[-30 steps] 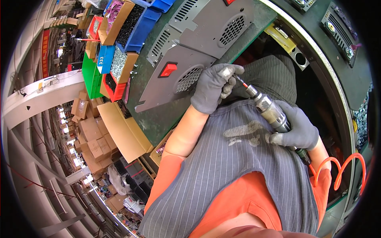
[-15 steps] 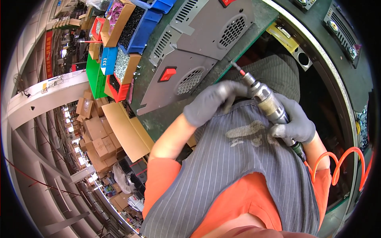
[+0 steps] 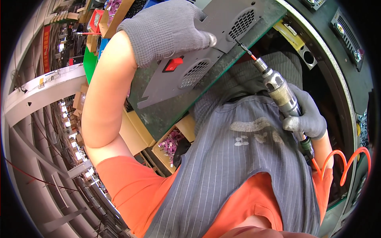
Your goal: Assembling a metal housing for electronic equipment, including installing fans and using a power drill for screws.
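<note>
carton (image 3: 160, 154) of purple parts (image 3: 171, 146), held driver (image 3: 282, 93)

gloved hands (image 3: 168, 31): grey | apron (image 3: 222, 170): dark grey, pale pinstripes | switch (image 3: 173, 64): red | hose (image 3: 337, 152): orange | panel (image 3: 160, 88): grey

A pale beam (image 3: 59, 84) crosses the left side, a red banner (image 3: 46, 49) beyond it. A green bin (image 3: 89, 65) sits far left; purple pieces (image 3: 170, 146) lie in an open carton (image 3: 187, 129) nearer; a yellow object (image 3: 291, 35) sits far right.
</note>
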`<state>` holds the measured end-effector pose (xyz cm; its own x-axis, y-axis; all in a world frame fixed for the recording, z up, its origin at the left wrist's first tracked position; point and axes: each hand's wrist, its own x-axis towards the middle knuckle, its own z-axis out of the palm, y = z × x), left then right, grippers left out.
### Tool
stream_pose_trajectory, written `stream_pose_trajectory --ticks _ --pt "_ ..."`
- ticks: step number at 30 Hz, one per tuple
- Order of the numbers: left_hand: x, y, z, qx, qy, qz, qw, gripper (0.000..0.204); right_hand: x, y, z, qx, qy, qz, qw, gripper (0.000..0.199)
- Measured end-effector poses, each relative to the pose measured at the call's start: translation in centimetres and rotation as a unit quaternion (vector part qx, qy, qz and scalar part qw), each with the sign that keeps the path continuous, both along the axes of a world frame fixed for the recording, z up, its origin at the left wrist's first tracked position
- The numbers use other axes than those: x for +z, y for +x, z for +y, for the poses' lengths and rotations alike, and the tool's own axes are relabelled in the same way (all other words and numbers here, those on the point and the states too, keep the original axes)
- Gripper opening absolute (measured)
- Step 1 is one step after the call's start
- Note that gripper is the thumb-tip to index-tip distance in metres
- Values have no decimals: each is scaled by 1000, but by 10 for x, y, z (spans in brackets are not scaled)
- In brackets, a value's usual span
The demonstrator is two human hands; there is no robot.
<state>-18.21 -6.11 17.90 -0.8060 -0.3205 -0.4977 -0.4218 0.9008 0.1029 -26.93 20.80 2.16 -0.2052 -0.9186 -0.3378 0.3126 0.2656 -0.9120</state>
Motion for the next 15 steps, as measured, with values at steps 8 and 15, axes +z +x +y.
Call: stream_pose_trajectory --ticks 8,15 --pt "-3 -4 -11 1 91 -13 996 44 -4 -7 -8 32 -26 -4 999 82" --pt "-7 -2 -11 10 125 -14 992 40 -2 -6 -17 35 -50 -18 998 74"
